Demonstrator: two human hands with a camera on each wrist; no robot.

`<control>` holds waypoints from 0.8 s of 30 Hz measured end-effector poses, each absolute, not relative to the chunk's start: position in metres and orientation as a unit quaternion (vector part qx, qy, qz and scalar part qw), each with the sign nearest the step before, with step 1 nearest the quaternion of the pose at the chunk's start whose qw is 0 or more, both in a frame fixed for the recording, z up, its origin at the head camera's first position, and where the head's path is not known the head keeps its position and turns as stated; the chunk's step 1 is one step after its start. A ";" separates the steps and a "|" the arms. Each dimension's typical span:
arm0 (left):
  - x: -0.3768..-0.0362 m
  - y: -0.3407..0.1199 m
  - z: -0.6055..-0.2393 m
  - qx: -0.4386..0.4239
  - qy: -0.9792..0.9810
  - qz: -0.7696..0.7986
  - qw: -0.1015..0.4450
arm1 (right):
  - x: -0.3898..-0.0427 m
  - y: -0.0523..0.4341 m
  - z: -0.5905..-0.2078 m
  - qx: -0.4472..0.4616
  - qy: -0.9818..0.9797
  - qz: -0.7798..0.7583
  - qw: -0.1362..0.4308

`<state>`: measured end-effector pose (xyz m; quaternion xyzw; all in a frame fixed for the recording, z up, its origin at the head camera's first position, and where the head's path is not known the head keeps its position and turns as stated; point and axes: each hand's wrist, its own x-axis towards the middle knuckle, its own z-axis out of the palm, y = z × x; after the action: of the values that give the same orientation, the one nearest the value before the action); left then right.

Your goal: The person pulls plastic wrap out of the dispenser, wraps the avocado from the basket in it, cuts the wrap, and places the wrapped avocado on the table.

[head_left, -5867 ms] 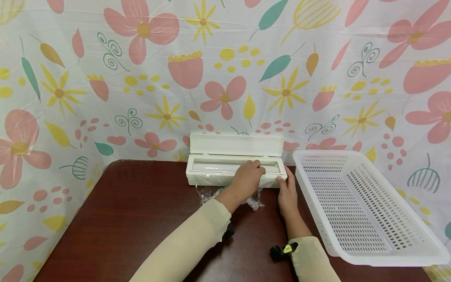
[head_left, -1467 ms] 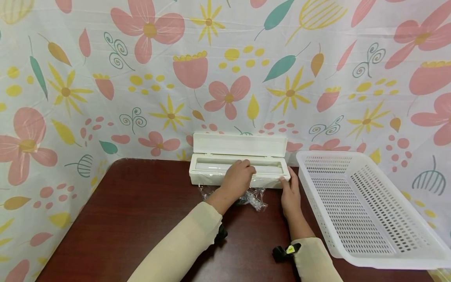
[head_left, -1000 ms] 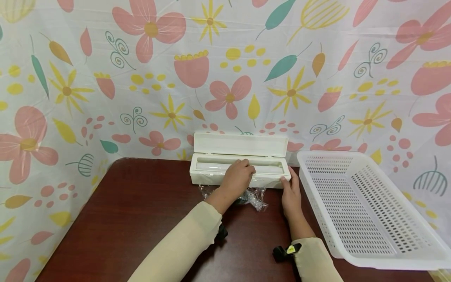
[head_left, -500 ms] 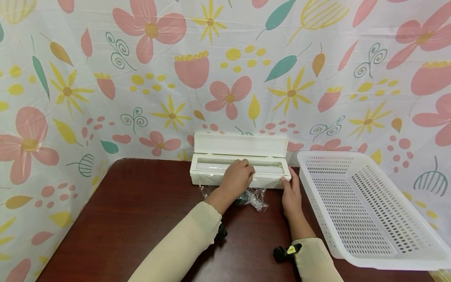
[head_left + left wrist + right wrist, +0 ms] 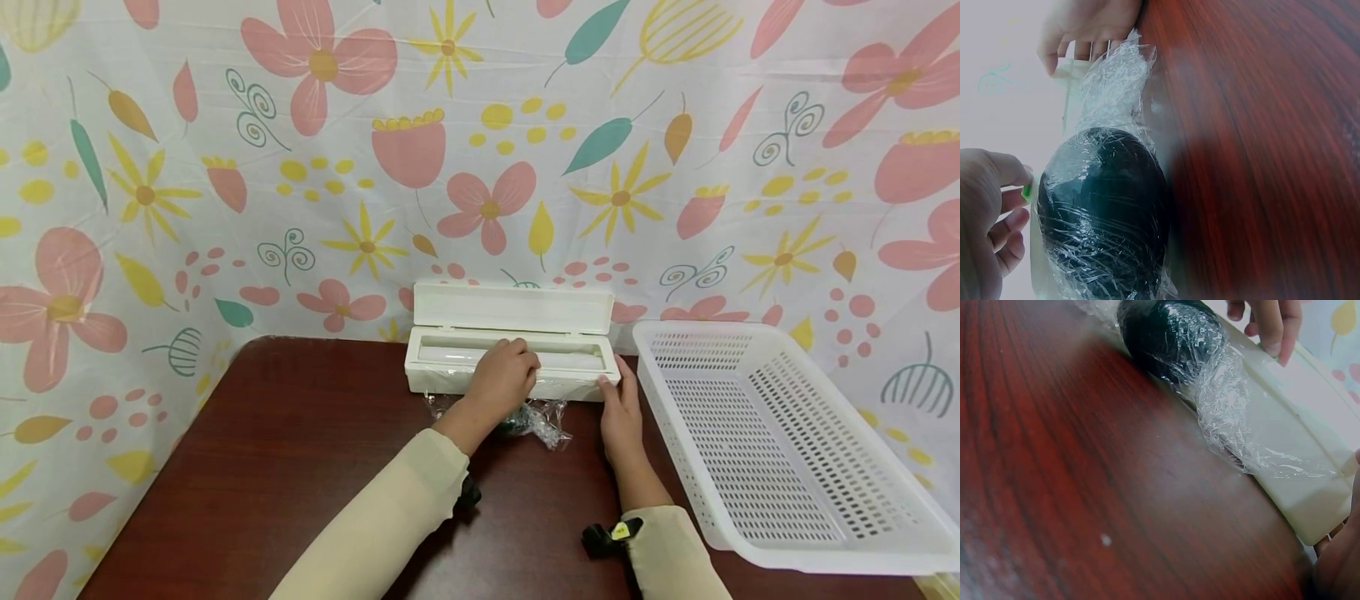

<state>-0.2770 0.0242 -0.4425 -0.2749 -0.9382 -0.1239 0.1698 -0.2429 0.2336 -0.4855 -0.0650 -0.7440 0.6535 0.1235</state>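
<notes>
A white cling film dispenser (image 5: 415,380) stands at the table's back edge, lid raised, a roll of film (image 5: 450,355) inside. My left hand (image 5: 497,383) is over its front edge, thumb and finger pinching a small green slider (image 5: 1026,191), seen in the left wrist view. My right hand (image 5: 621,417) grips the dispenser's right end, thumb in front. Close against the dispenser's front lies a dark green rounded thing (image 5: 1107,200) wrapped in clear cling film (image 5: 1225,406); film runs from it up to the dispenser. In the head view my left hand and forearm partly hide it.
To the right stands a white perforated plastic basket (image 5: 705,533), close beside my right forearm. The table (image 5: 262,467) is dark reddish wood. Directly behind the dispenser hangs a flower-patterned cloth (image 5: 480,125).
Since the oldest frame, my left hand has moved left along the dispenser's front edge, only slightly in the last second. My right hand keeps its grip on the right end.
</notes>
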 end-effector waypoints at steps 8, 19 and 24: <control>-0.276 0.022 -0.444 -0.273 -0.939 -0.123 0.171 | -0.242 0.233 -0.485 -0.067 -0.751 0.646 0.124; -0.277 0.019 -0.444 -0.270 -0.938 -0.123 0.180 | -0.258 0.243 -0.513 -0.068 -0.750 0.644 0.136; -0.276 0.017 -0.443 -0.269 -0.937 -0.129 0.181 | -0.259 0.243 -0.516 -0.062 -0.750 0.642 0.146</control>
<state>-0.2755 0.0175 -0.4430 -0.2692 -0.9371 -0.1291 0.1810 -0.2589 0.2430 -0.5159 -0.0620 -0.7503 0.6418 0.1457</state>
